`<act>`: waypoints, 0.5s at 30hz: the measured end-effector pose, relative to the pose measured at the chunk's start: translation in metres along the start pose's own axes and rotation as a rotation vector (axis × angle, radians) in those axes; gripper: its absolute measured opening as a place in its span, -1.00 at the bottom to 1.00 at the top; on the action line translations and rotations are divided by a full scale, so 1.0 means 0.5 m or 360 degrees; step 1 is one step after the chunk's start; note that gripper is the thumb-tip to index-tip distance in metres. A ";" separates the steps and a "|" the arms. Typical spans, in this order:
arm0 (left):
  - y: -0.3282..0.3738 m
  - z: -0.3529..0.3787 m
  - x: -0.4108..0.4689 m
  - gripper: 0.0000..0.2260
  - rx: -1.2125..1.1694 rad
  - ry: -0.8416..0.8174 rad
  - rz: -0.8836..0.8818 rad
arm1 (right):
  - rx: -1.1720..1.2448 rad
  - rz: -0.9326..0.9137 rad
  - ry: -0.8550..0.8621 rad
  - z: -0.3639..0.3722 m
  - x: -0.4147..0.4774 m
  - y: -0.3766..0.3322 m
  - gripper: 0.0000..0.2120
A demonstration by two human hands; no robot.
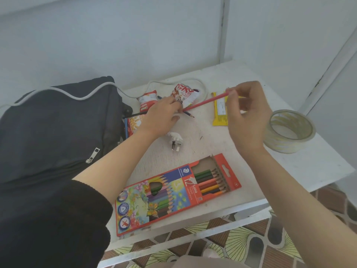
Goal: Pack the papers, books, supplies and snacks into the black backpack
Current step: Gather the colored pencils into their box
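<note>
The black backpack [52, 120] lies on the left of the white table [301, 163]. My right hand [247, 117] pinches a red pencil [204, 102] by its upper end, held slanted above the table. My left hand [162, 117] reaches over a blue pencil [188, 114] and a black pencil [138, 114] on the table; its fingers curl at the blue one. An open orange box of coloured pencils [173, 192] lies near the front edge. Snack packets [184, 94] [147, 99] [133, 124] lie by the backpack.
A yellow snack bar [220, 113] lies under my right hand. A roll of clear tape [289, 130] stands at the right. A white plug [174, 139] and its cable [202, 88] lie mid-table. Walls close the back and right; tiled floor shows below.
</note>
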State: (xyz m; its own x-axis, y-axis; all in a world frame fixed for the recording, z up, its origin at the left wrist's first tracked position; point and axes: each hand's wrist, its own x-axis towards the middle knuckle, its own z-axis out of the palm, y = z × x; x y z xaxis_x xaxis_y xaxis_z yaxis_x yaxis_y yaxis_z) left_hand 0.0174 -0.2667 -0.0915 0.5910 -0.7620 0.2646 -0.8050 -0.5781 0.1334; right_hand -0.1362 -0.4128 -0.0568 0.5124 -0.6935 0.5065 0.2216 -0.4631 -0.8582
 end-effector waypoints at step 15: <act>0.022 -0.001 0.029 -0.80 0.0146 -0.0132 0.0123 | 0.0055 -0.0064 0.0093 -0.119 -0.076 -0.059 -0.81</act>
State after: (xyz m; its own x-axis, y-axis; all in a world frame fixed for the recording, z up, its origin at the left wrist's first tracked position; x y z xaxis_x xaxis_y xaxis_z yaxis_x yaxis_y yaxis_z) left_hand 0.0173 -0.2840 -0.0859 0.5330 -0.8245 0.1901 -0.8423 -0.5383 0.0267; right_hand -0.2114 -0.4057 -0.0455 0.4534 -0.7062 0.5438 0.2702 -0.4724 -0.8389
